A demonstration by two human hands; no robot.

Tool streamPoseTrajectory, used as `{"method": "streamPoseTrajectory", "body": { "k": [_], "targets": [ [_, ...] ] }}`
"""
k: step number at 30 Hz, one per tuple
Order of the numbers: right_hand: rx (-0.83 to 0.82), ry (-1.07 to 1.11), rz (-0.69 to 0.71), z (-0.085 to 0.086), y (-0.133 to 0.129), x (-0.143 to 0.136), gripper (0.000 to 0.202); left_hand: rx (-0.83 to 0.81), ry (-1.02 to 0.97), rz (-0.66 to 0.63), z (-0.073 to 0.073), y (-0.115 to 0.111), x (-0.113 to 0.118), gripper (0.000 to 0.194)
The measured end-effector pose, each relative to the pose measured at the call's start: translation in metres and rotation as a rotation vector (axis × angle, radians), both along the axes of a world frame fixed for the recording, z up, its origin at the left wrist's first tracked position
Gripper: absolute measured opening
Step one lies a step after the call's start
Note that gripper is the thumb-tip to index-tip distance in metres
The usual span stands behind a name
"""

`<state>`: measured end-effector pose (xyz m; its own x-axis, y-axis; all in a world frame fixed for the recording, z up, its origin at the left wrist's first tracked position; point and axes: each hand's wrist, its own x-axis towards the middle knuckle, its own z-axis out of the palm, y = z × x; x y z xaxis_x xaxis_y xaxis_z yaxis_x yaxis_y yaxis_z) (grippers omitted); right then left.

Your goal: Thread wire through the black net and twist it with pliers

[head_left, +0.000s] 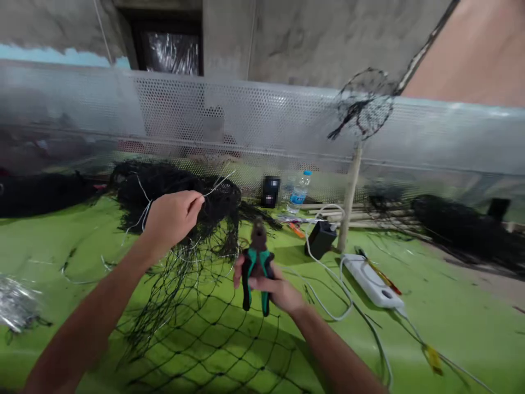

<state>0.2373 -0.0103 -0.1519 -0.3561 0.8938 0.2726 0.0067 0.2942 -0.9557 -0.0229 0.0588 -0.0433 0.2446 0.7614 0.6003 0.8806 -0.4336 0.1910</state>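
My left hand (174,216) is closed on a thin white wire (221,181), whose tip sticks out past the fingers to the upper right. Loops of the same wire trail from the back of that hand. In my right hand (283,287) is a pair of pliers (257,268) with black and green handles, jaws pointing away from me and the handles somewhat spread. Beneath both hands lies black knotted netting (221,345), with loose strands at its left side. Behind my left hand a dark heap of netting (164,180) is piled up.
On the green table cover (463,328) to the right are a white power strip (371,282), a black adapter (320,239) and cables. A water bottle (298,192) and a pole (349,197) stand behind. Perforated metal sheeting (254,115) runs along the back.
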Motion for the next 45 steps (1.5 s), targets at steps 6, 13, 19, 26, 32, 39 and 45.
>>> {"method": "streamPoseTrajectory", "body": {
  "k": [6,13,19,26,32,39,45],
  "targets": [
    [0.133,0.036,-0.189,0.035,0.011,0.048,0.071,-0.031,-0.051,-0.019,0.021,-0.008,-0.017,0.032],
    [-0.049,-0.497,-0.499,0.045,0.073,0.057,0.038,-0.09,-0.132,-0.15,0.046,-0.03,-0.013,0.034],
    [-0.052,-0.735,-0.634,0.04,0.1,0.027,0.037,-0.122,-0.148,-0.291,0.043,-0.056,0.004,0.038],
    [0.477,-0.291,-0.846,0.115,0.081,0.026,0.032,-0.136,-0.2,-0.408,0.041,-0.069,0.001,0.027],
    [1.475,-0.334,-0.616,0.148,-0.007,-0.013,0.015,-0.18,-0.097,-0.411,0.043,-0.068,0.009,0.025],
    [1.612,-0.752,-0.673,0.136,0.001,-0.027,0.009,-0.196,-0.072,-0.379,0.044,-0.074,0.013,0.019],
    [1.587,-0.751,-0.541,0.132,0.008,-0.023,0.014,-0.199,-0.071,-0.414,0.045,-0.075,0.014,0.02]
  ]
}}
